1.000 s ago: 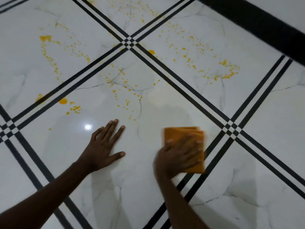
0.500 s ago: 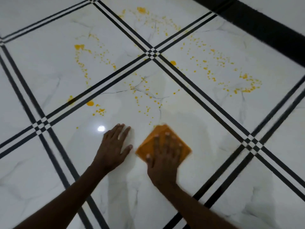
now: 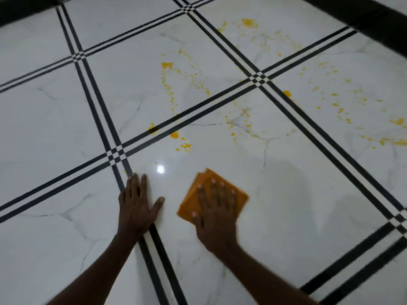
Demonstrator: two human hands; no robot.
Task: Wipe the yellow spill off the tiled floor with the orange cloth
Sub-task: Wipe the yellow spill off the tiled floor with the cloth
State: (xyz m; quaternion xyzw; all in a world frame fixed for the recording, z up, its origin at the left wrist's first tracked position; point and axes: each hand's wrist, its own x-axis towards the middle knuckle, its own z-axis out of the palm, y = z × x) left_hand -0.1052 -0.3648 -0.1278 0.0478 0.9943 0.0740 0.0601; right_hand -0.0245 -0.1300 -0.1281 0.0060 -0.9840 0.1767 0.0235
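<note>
While kneeling over it, tiled floor (image 3: 66, 216): carrying me and the mess.
Yellow spill (image 3: 187, 146): lying scattered beyond my fingers, unwiped.
Orange cloth (image 3: 191, 208): sitting folded, pinned flat for scrubbing.
Right hand (image 3: 217, 214): spreading wide, pressing the cloth down.
Left hand (image 3: 136, 205): resting flat and empty, bracing my weight.
</note>
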